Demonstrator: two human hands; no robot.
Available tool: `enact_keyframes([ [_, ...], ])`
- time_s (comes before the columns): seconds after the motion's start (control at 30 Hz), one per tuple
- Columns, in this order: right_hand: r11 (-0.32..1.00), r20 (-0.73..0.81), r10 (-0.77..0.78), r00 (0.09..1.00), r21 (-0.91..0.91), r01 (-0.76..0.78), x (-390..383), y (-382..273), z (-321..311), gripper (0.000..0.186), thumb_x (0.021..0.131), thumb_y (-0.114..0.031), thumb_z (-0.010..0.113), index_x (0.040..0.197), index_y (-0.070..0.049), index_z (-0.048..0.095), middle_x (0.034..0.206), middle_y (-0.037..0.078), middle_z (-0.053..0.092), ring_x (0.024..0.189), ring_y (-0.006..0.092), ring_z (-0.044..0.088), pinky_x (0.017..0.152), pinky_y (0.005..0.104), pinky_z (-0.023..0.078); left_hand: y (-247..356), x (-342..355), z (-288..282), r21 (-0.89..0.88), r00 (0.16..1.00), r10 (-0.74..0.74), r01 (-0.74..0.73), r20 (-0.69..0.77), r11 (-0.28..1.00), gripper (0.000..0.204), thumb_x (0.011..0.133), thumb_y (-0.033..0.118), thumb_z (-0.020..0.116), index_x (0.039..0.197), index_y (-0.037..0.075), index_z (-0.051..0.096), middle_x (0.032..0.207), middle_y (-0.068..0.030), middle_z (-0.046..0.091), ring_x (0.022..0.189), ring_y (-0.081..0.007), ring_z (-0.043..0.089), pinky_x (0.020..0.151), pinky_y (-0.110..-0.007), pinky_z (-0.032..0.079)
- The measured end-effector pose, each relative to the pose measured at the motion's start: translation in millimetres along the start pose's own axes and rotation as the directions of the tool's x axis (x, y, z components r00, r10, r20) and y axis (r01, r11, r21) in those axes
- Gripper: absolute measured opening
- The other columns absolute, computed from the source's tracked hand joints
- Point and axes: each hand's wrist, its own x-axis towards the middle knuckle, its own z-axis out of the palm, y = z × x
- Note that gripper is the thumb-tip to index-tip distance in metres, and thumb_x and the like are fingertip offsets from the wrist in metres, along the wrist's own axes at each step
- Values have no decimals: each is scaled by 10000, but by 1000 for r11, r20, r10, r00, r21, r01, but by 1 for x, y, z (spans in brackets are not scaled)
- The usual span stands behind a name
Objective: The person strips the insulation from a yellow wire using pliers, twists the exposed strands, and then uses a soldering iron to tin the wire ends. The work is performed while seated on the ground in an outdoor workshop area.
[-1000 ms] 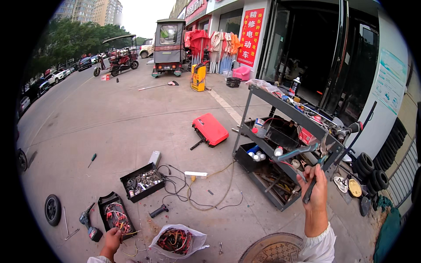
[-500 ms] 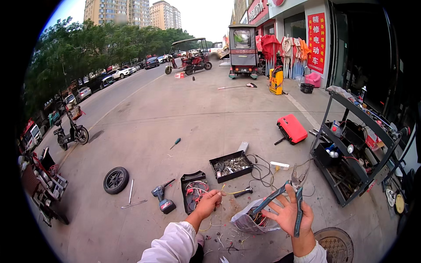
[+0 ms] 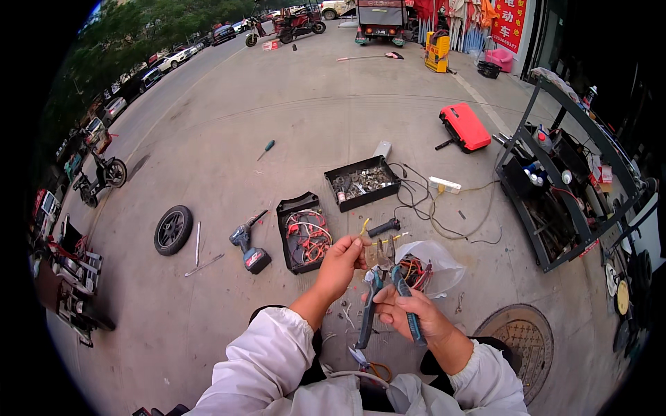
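Pliers (image 3: 384, 262) with blue and black handles are in front of the person, toward five o'clock from the middle of the view, handles spread and tips toward twelve. Measured from them, a dark metal cart (image 3: 525, 225) loaded with bottles and tools stands at two o'clock, and a round manhole cover (image 3: 527, 353) lies at four. A red case (image 3: 466, 127) sits at one, well apart. Nearer twelve is a black tray (image 3: 371, 196) of small metal parts; at ten, a black box (image 3: 298, 202) holds red and white wires. A plastic bag (image 3: 447, 267) of wiring is just beside the pliers at three. Toward half past nine lie a small wheel (image 3: 173, 230) and, closer in, a cordless drill (image 3: 243, 239). The right hand (image 3: 427, 319) grasps the pliers by the handles, fingers partly curled; the left hand (image 3: 336, 270) is pinched around a thin yellow wire (image 3: 365, 226) near the tips. Whether the tips bite it cannot be told.
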Motion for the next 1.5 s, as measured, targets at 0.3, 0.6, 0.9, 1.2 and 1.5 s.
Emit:
enact_keyframes([
  [0.3, 602, -305, -187, 934, -787, -136, 0, -5, -2, 281, 902, -194, 651, 1127, -27, 649, 981, 92, 617, 941, 202, 555, 843, 320, 444, 6, 8, 7, 195, 990, 135, -124, -45, 973, 230, 1036, 190, 484, 1050, 29, 648, 740, 29, 513, 680, -67, 486, 645, -243, 456],
  [0.6, -173, -81, -533, 842, -964, -203, -2, -6, -3, 448, 737, -160, 715, 1162, -43, 641, 1272, 230, 499, 1166, 423, 486, 1027, 483, 362, 17, -4, 6, 276, 985, 172, -157, -31, 948, 198, 1030, 202, 490, 1015, 38, 602, 758, 22, 502, 686, -78, 478, 645, -249, 435],
  [0.9, -192, -18, -569, 822, -969, -154, 5, -6, 0, 400, 778, -148, 702, 1140, -1, 619, 1256, 232, 494, 1115, 423, 513, 970, 479, 416, 22, -13, -1, 341, 987, 149, -158, 53, 927, 227, 1027, 212, 506, 1037, 16, 619, 782, 17, 521, 691, -78, 493, 645, -242, 441],
  [1.2, -113, -16, -589, 808, -989, -101, 13, -2, -6, 279, 804, -152, 725, 902, 33, 542, 985, 242, 573, 895, 429, 577, 773, 455, 482, 20, -6, -7, 258, 987, 150, -160, 61, 953, 216, 1019, 192, 518, 1018, 21, 649, 726, 27, 524, 654, -58, 473, 618, -227, 421],
  [1.5, -89, -100, -576, 811, -979, -184, 20, 2, 1, 271, 832, -177, 715, 857, 13, 524, 881, 222, 562, 834, 418, 566, 709, 467, 462, 24, -6, -2, 492, 977, 212, -169, -32, 854, 470, 860, 248, 775, 646, 73, 395, 585, 57, 428, 571, -39, 363, 481, -262, 307],
])
